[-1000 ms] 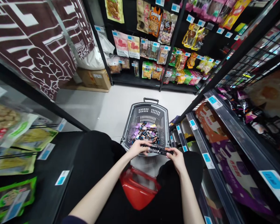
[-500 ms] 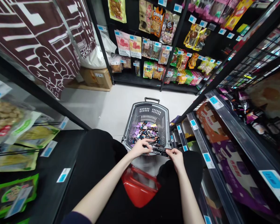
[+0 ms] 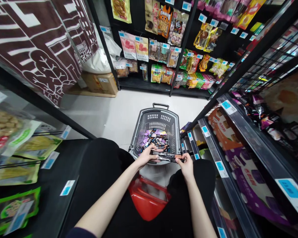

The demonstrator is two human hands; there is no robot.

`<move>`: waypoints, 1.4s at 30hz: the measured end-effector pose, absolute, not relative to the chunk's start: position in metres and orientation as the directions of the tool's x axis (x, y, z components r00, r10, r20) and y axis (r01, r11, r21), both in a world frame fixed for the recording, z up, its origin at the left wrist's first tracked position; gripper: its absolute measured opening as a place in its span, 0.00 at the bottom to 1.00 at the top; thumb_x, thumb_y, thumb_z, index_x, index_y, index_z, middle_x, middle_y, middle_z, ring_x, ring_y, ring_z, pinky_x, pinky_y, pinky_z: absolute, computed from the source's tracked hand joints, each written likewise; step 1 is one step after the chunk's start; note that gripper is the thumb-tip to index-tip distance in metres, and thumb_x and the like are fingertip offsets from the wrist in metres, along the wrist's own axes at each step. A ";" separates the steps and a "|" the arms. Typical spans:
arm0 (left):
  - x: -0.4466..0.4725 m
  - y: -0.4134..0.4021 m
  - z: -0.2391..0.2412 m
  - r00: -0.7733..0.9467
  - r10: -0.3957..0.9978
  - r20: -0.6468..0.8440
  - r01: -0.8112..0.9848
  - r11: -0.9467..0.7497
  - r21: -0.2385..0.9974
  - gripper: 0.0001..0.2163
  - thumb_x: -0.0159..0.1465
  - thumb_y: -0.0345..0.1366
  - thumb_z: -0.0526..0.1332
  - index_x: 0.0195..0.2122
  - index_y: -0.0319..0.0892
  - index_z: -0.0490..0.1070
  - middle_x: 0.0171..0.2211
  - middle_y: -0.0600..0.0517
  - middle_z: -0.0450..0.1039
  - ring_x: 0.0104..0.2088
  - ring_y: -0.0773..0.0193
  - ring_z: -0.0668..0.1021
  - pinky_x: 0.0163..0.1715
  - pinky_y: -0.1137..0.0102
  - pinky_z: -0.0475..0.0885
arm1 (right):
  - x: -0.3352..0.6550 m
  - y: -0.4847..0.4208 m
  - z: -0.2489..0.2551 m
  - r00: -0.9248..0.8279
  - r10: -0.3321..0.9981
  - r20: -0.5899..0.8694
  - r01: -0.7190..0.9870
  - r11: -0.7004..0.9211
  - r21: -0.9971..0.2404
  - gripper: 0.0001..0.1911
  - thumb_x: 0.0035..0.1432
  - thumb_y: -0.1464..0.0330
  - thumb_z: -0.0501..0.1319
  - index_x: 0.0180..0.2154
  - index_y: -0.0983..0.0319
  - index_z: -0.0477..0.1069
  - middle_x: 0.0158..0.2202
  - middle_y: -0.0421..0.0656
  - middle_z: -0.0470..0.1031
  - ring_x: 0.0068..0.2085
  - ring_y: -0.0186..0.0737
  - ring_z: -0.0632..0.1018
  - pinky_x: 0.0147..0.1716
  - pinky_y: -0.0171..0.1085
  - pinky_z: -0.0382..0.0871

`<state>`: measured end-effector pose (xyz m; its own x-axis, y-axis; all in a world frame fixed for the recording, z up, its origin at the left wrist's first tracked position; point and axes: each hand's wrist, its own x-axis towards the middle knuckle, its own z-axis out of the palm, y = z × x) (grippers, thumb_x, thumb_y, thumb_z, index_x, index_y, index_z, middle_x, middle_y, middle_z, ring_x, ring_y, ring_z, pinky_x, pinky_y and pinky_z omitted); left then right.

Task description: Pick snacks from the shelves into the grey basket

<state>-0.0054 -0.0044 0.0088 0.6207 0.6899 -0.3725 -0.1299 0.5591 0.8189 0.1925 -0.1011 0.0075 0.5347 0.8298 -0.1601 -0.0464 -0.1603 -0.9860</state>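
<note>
A grey shopping basket (image 3: 139,132) stands on the floor in front of my knees, holding several small black and purple snack packets (image 3: 154,138). Over its near rim I hold a stack of long black snack bars (image 3: 167,156) level between both hands. My left hand (image 3: 146,155) grips the stack's left end with curled fingers. My right hand (image 3: 187,164) pinches its right end.
A red basket (image 3: 146,201) sits between my legs below the hands. Black shelves with bagged snacks and blue price tags (image 3: 225,105) line both sides and the far wall. A cardboard box (image 3: 101,83) lies under a brown patterned curtain (image 3: 39,43) at the back left.
The stack of bars has lifted slightly and turned more level over the basket's rim. My hands have shifted a little toward the basket; both keep their grip.
</note>
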 end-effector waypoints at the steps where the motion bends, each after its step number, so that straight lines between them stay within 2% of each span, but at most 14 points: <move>1: -0.008 -0.003 0.010 0.649 0.671 -0.360 -0.148 0.575 0.805 0.22 0.44 0.32 0.69 0.35 0.42 0.57 0.48 0.43 0.71 0.37 0.57 0.79 0.39 0.57 0.74 | 0.193 -0.101 0.009 0.523 0.834 -0.175 -0.086 -0.153 -0.985 0.19 0.36 0.63 0.69 0.23 0.59 0.59 0.24 0.36 0.68 0.28 0.37 0.72 0.27 0.36 0.69; 7: -0.018 0.000 0.021 0.778 0.573 -0.259 -0.252 0.662 0.706 0.18 0.49 0.30 0.68 0.39 0.39 0.63 0.54 0.40 0.66 0.44 0.52 0.77 0.44 0.58 0.73 | 0.204 -0.104 0.013 0.449 0.849 -0.277 -0.344 -0.122 -0.931 0.15 0.37 0.64 0.68 0.27 0.59 0.65 0.25 0.36 0.69 0.27 0.34 0.73 0.29 0.38 0.73; 12: -0.015 -0.004 0.022 0.779 0.590 -0.211 -0.343 0.683 0.644 0.19 0.50 0.32 0.67 0.42 0.39 0.64 0.54 0.40 0.66 0.46 0.52 0.76 0.47 0.61 0.72 | 0.215 -0.109 0.016 0.384 0.863 -0.327 -0.470 -0.122 -0.874 0.13 0.38 0.67 0.68 0.30 0.61 0.72 0.33 0.42 0.77 0.35 0.40 0.78 0.36 0.40 0.75; 17: -0.006 -0.004 0.013 0.559 0.753 -0.347 -0.371 0.601 0.708 0.13 0.55 0.35 0.64 0.39 0.36 0.67 0.49 0.41 0.71 0.41 0.57 0.79 0.49 0.64 0.70 | 0.216 -0.112 0.028 0.300 0.900 -0.316 -0.560 -0.102 -0.822 0.17 0.42 0.64 0.68 0.36 0.63 0.75 0.43 0.49 0.77 0.45 0.46 0.77 0.48 0.43 0.70; 19: -0.006 -0.002 0.011 0.471 0.774 -0.423 -0.318 0.596 0.737 0.11 0.57 0.35 0.62 0.39 0.36 0.69 0.44 0.42 0.75 0.39 0.59 0.80 0.47 0.67 0.72 | 0.213 -0.111 0.029 0.283 0.917 -0.281 -0.543 -0.088 -0.835 0.22 0.39 0.65 0.70 0.39 0.63 0.75 0.43 0.50 0.77 0.46 0.47 0.76 0.51 0.44 0.68; 21: -0.008 0.001 0.011 0.459 0.764 -0.453 -0.291 0.611 0.736 0.12 0.58 0.36 0.61 0.40 0.35 0.70 0.39 0.41 0.77 0.39 0.59 0.80 0.46 0.68 0.72 | 0.209 -0.109 0.026 0.331 0.906 -0.262 -0.432 -0.101 -0.896 0.26 0.34 0.64 0.71 0.40 0.63 0.74 0.40 0.49 0.78 0.43 0.48 0.78 0.47 0.44 0.70; 23: -0.012 0.004 0.012 0.486 0.754 -0.442 -0.194 0.586 0.787 0.15 0.56 0.39 0.63 0.41 0.35 0.70 0.37 0.42 0.77 0.40 0.59 0.79 0.44 0.67 0.73 | 0.205 -0.106 0.020 0.435 0.866 -0.247 -0.212 -0.168 -0.963 0.25 0.35 0.58 0.70 0.37 0.64 0.74 0.33 0.48 0.79 0.35 0.47 0.79 0.35 0.41 0.74; 25: -0.016 0.007 0.012 0.501 0.745 -0.440 -0.022 0.520 0.854 0.17 0.51 0.41 0.66 0.39 0.36 0.71 0.34 0.45 0.78 0.38 0.57 0.80 0.39 0.67 0.75 | 0.202 -0.105 0.013 0.522 0.826 -0.211 -0.001 -0.247 -0.969 0.24 0.40 0.52 0.65 0.32 0.65 0.74 0.22 0.43 0.76 0.23 0.42 0.76 0.20 0.37 0.69; 27: -0.018 0.010 0.011 0.486 0.745 -0.456 0.137 0.451 0.882 0.17 0.48 0.44 0.67 0.32 0.37 0.72 0.28 0.47 0.77 0.30 0.57 0.80 0.28 0.67 0.75 | 0.201 -0.105 0.009 0.559 0.812 -0.169 0.128 -0.286 -0.950 0.22 0.43 0.50 0.62 0.25 0.64 0.73 0.15 0.38 0.68 0.17 0.35 0.69 0.16 0.34 0.60; 30: -0.018 0.014 0.009 0.440 0.765 -0.471 0.255 0.397 0.882 0.17 0.46 0.49 0.66 0.20 0.39 0.67 0.17 0.52 0.72 0.19 0.61 0.75 0.15 0.71 0.66 | 0.205 -0.101 0.007 0.581 0.807 -0.100 0.278 -0.313 -0.908 0.21 0.46 0.51 0.60 0.17 0.62 0.67 0.12 0.34 0.60 0.18 0.32 0.63 0.18 0.32 0.56; 33: -0.018 0.018 0.007 0.383 0.806 -0.451 0.368 0.315 0.875 0.19 0.48 0.51 0.63 0.14 0.41 0.62 0.10 0.56 0.63 0.13 0.67 0.68 0.15 0.73 0.59 | 0.210 -0.086 0.010 0.574 0.816 -0.061 0.416 -0.356 -0.837 0.21 0.50 0.53 0.57 0.16 0.61 0.65 0.13 0.35 0.61 0.20 0.33 0.63 0.21 0.33 0.55; 36: -0.020 0.022 0.007 0.326 0.844 -0.426 0.469 0.247 0.848 0.18 0.52 0.50 0.58 0.14 0.42 0.60 0.09 0.58 0.60 0.14 0.67 0.66 0.18 0.73 0.59 | 0.209 -0.058 0.015 0.546 0.836 -0.062 0.527 -0.400 -0.750 0.19 0.53 0.57 0.55 0.17 0.61 0.67 0.16 0.39 0.67 0.23 0.37 0.68 0.23 0.34 0.57; 39: -0.024 0.023 0.008 0.331 0.843 -0.424 0.561 0.185 0.807 0.13 0.51 0.46 0.57 0.17 0.42 0.63 0.09 0.57 0.63 0.16 0.64 0.69 0.21 0.73 0.59 | 0.203 -0.032 0.028 0.550 0.832 -0.077 0.609 -0.462 -0.645 0.14 0.51 0.60 0.60 0.20 0.61 0.70 0.18 0.44 0.72 0.25 0.41 0.73 0.24 0.35 0.60; 42: -0.028 0.027 -0.001 0.378 0.798 -0.469 0.641 0.140 0.755 0.10 0.47 0.44 0.58 0.23 0.42 0.67 0.09 0.55 0.67 0.17 0.58 0.72 0.22 0.71 0.61 | 0.202 -0.021 0.055 0.600 0.799 -0.032 0.661 -0.518 -0.543 0.09 0.48 0.65 0.63 0.30 0.64 0.74 0.25 0.50 0.76 0.28 0.47 0.76 0.27 0.38 0.63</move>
